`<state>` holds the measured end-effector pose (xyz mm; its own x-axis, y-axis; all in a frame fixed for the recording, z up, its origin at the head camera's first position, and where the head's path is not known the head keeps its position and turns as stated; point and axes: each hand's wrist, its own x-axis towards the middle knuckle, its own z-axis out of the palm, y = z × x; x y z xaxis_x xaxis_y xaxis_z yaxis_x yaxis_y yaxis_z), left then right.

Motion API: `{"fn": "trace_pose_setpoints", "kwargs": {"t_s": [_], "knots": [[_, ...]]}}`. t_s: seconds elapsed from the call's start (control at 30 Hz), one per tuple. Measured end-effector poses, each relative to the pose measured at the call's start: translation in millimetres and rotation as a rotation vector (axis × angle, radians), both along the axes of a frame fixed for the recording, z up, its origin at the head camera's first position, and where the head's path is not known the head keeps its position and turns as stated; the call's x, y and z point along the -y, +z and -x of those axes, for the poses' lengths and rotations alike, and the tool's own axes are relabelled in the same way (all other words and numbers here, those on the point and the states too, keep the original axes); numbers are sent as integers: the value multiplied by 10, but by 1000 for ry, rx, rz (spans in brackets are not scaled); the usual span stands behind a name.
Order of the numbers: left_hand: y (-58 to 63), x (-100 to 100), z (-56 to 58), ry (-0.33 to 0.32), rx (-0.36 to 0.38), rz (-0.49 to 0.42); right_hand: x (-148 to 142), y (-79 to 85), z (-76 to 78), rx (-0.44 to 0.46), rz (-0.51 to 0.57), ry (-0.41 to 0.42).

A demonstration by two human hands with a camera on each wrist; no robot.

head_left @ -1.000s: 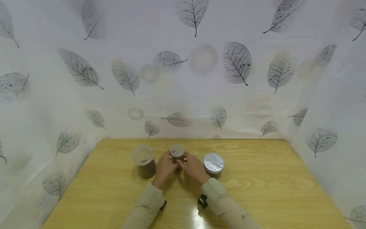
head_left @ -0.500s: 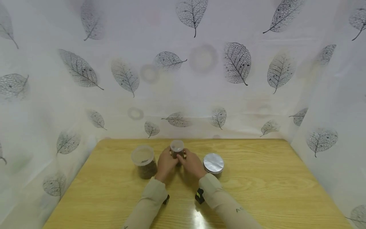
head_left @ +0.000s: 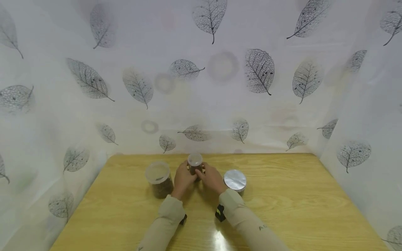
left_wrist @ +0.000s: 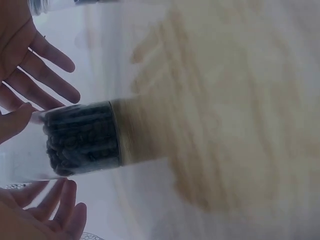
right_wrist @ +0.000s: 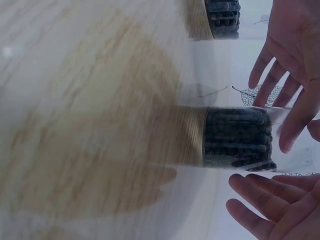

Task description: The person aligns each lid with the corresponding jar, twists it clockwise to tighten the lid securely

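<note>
Both hands hold a small clear jar (head_left: 193, 169) from its two sides, at the middle of the table's far part. The jar stands upright, with dark bean-like pieces inside and a pale round top (head_left: 195, 159). On its left side is my left hand (head_left: 183, 179); on its right side, my right hand (head_left: 213, 178), its thumb across the front. In the left wrist view the jar (left_wrist: 82, 137) meets its reflection at the tabletop. Fingers reach along both its sides in the right wrist view, where the dark filling (right_wrist: 237, 137) shows below them.
Left of the hands stands a larger clear jar (head_left: 161, 188) with dark contents and a translucent top. To the right is a low jar with a silvery lid (head_left: 235, 180). Leaf-printed sheeting (head_left: 223, 104) rises behind the wooden table (head_left: 298, 202).
Over the first half second both hands moved slightly away from the body with the small jar. Since then their grip looks the same, and the head view has tilted a little.
</note>
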<state>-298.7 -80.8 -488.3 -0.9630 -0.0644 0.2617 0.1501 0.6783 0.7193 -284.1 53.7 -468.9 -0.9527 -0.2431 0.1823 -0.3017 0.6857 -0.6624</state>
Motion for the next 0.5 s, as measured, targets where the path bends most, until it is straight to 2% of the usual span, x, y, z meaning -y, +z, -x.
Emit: {"fn": "trace_pose_setpoints", "kwargs": {"t_s": [0.17, 0.3, 0.5], "knots": [[59, -23, -184, 15, 37, 10, -5, 34, -93, 44, 18, -49], [112, -57, -376, 25, 41, 28, -34, 25, -188, 18, -2, -64], [176, -57, -692, -39, 19, 39, -170, 75, -489, -15, -15, -29]]}}
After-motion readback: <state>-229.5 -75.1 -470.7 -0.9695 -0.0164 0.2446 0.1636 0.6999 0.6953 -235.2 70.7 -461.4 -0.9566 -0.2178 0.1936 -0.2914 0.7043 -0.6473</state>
